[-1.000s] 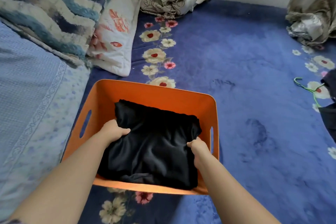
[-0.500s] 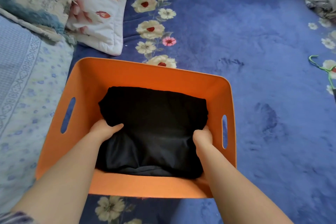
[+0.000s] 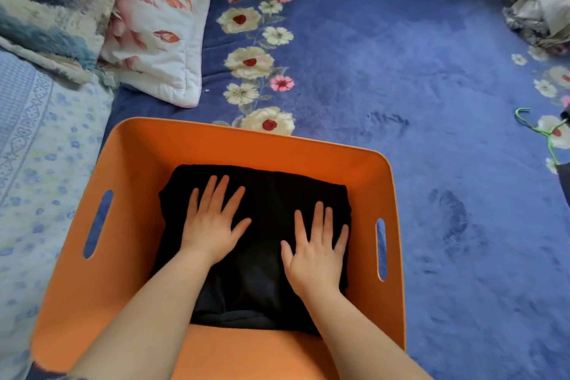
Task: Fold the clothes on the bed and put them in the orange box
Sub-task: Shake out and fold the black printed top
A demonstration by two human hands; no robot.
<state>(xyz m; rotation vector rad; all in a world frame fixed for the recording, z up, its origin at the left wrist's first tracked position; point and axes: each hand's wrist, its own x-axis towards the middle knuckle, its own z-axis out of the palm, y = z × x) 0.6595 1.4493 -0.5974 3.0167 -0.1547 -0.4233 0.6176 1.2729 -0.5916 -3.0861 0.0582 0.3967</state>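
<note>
Folded black cloth garment [image 3: 265, 244] lies inside the orange plastic box with slot handles [image 3: 216, 145], and both of the person's hands lie flat on top of it. The left hand [image 3: 212, 222] has its fingers straight and spread, palm down on the garment's left half; the right hand [image 3: 314, 251] lies the same way on the right half, fingers reaching towards the far wall. Neither hand grips anything.

The garment's long axis runs from the near wall to the far wall. Its right edge sits close against the box's right wall, while a wide strip of bare orange floor stays open along the left wall, with narrower gaps at the far and near walls.

The box stands on a blue plush bedspread with cream and red flowers [image 3: 401, 71], near its left edge. Just beyond the box's far left corner lies a white quilted pillow with pink flowers [image 3: 160, 34], beside a shaggy blue-and-cream striped cushion [image 3: 52, 3]. A green wire hanger [image 3: 536, 133] lies well apart at the right edge, and crumpled beige fabric [image 3: 539, 3] lies at the far right corner.
</note>
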